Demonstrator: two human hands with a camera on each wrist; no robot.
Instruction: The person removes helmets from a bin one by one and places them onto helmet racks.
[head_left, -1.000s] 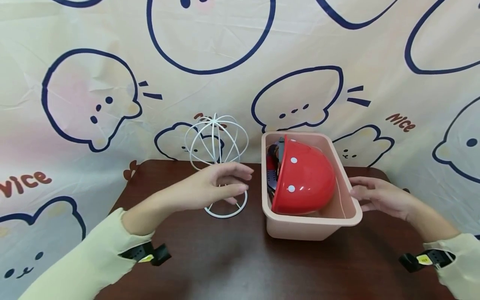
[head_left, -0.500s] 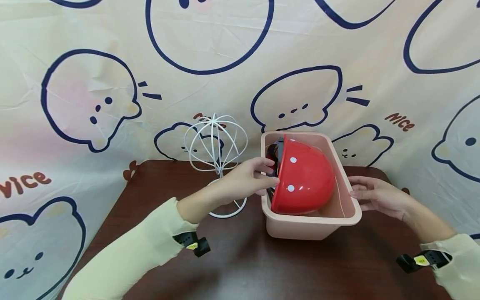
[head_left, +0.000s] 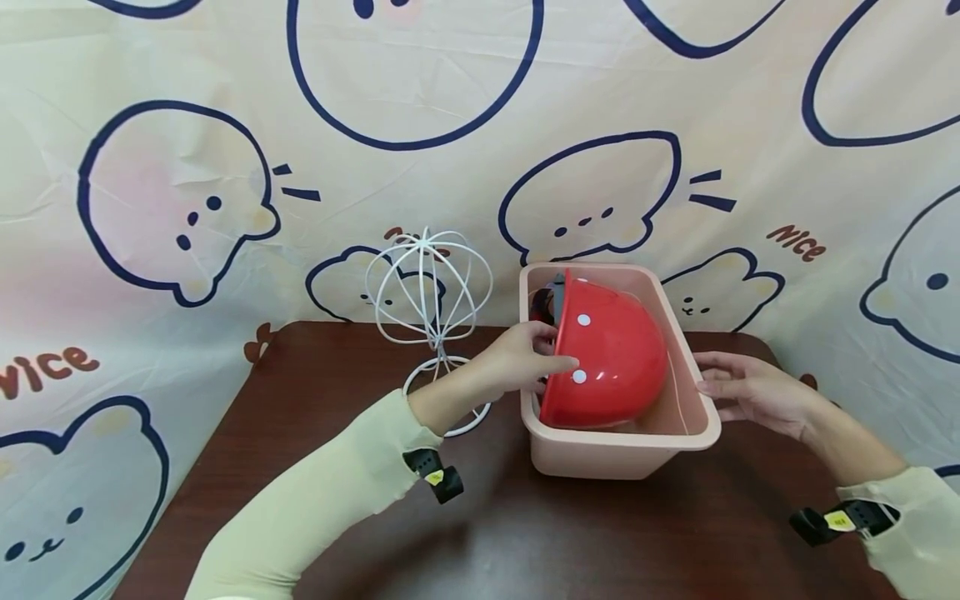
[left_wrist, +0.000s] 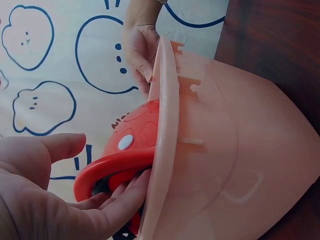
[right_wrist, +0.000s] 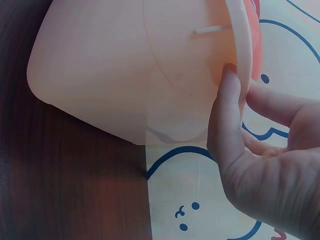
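Crossing from the wire stand (head_left: 425, 242), my left hand (head_left: 517, 363), relaxed, straddles the red helmet (head_left: 622, 354), contact unclear; a grasp seems near. My right hand (head_left: 761, 396) pinches the pink bin (head_left: 622, 440) around it.

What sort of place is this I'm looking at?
Probably an indoor tabletop filming corner: a creased cartoon-print sheet hangs right behind a dark brown table, and black wrist-worn devices suggest recording.

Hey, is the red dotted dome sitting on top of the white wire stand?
No, the red dotted dome lies in the pink bin, and the white wire stand is outside it on the table.
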